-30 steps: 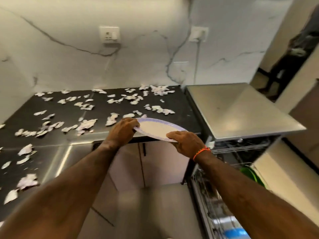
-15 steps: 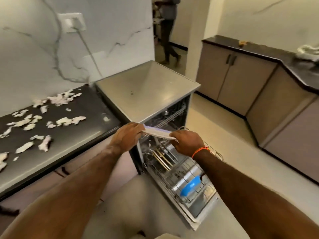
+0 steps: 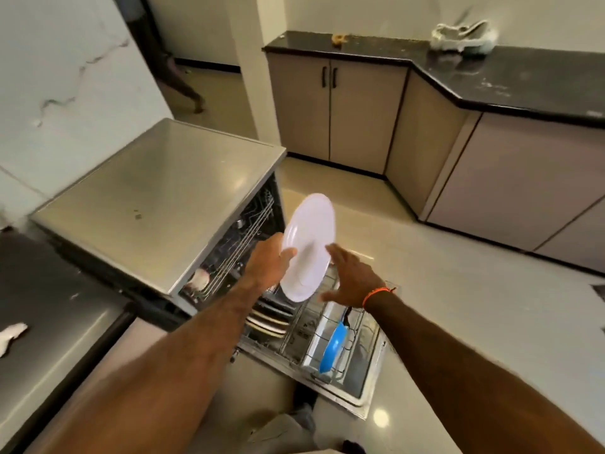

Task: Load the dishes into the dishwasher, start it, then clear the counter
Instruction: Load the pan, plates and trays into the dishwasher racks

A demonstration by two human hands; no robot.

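A white plate (image 3: 309, 247) is tilted nearly on edge above the pulled-out lower rack (image 3: 324, 339) of the open dishwasher (image 3: 163, 204). My left hand (image 3: 266, 262) grips the plate's left rim, thumb on its face. Just to the plate's right, my right hand (image 3: 350, 280) has its fingers spread and holds nothing; an orange band circles its wrist. Several plates (image 3: 266, 321) stand in the rack's left side and a blue utensil (image 3: 332, 347) lies at its right. The upper rack (image 3: 242, 244) shows inside the machine.
A dark counter (image 3: 49, 316) at the left carries torn white scraps (image 3: 11, 335). Cabinets under a black counter (image 3: 491, 80) run along the far right wall, with a cloth (image 3: 465, 36) on top. A person walks in the doorway (image 3: 176, 77). Pale floor lies right of the dishwasher door.
I turned from the scrap-covered counter to the dishwasher. The plate went from flat to nearly upright over the lower rack. My right hand let go of it and opened.
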